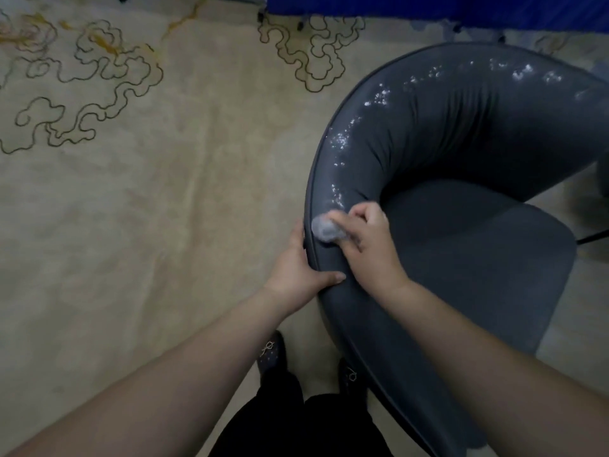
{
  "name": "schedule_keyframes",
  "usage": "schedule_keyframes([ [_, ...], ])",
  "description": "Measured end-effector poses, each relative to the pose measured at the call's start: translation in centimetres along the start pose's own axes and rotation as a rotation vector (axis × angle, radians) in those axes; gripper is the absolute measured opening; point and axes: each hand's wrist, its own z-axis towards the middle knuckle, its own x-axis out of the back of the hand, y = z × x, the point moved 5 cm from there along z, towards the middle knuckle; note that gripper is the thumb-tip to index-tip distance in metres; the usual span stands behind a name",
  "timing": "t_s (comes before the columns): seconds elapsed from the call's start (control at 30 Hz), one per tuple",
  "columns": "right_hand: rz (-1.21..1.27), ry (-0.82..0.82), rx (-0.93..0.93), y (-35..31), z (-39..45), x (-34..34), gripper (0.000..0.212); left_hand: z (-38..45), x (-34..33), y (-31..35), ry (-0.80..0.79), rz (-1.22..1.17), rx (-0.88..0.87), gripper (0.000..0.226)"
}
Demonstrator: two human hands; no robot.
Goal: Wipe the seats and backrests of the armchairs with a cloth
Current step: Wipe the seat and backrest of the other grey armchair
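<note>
Grey cloth (324,229) is bunched under my right hand (369,240) fingers, pressed on top of armchair (461,252) backrest w/ white specks. Left hand (298,272) grips backrest's outer edge, near side.

armchair (461,258): 1 | cloth (324,229): 1 | hands: 2 | shoes: 2 | rug (148,192): 1

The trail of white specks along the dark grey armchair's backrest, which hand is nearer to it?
Right. The right hand presses a small grey cloth at the white specks' near end; the left hand grips the backrest's outer edge, farther back.
</note>
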Motion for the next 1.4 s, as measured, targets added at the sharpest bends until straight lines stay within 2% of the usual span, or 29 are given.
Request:
schedule_keyframes([
  [0.1,0.006,-0.043,-0.011,-0.1,-1.5,-0.2,0.055,0.3,-0.1,-0.4,-0.047,-0.013,0.013,0.095],
  [0.2,-0.100,-0.015,0.009,-0.7,3.4,-0.3,0.043,0.4,-0.5,-0.7,-0.063,-0.033,0.018,0.102],
  [0.3,-0.108,0.051,-0.077,-1.3,7.3,-0.3,0.037,0.5,-0.5,-0.9,-0.080,-0.026,0.043,0.104],
  [0.4,-0.075,0.103,-0.093,-1.2,4.7,-0.5,0.037,0.6,-0.6,-1.1,-0.087,-0.011,0.046,0.107],
  [0.53,-0.047,0.103,-0.093,-1.1,0.4,-0.7,0.049,1.0,-0.9,-1.4,-0.092,-0.026,0.059,0.106],
  [0.73,-0.114,0.082,-0.097,-1.1,8.3,-0.3,0.038,0.8,-0.7,-1.1,-0.111,-0.097,0.047,0.100],
  [0.8,-0.095,0.105,-0.115,-1.0,8.4,-0.3,0.040,0.6,-0.7,-1.0,-0.116,-0.098,0.054,0.097],
  [0.87,-0.076,0.127,-0.112,-0.8,6.2,-0.5,0.044,0.6,-0.4,-0.9,-0.092,-0.073,0.052,0.088],
  [0.97,-0.037,0.074,-0.102,-0.6,3.4,-0.5,0.050,1.6,0.6,0.3,-0.047,-0.060,0.032,0.071],
  [1.1,-0.092,0.064,-0.048,-0.4,8.3,0.0,0.040,4.2,2.3,2.8,-0.035,0.000,-0.014,0.085],
  [1.23,-0.061,0.137,-0.114,0.0,12.5,0.4,0.037,6.7,3.0,3.9,0.017,0.091,-0.001,0.087],
  [1.4,0.029,0.108,-0.064,1.0,7.9,0.7,0.042,9.2,1.8,4.7,0.173,0.131,0.042,0.056],
])
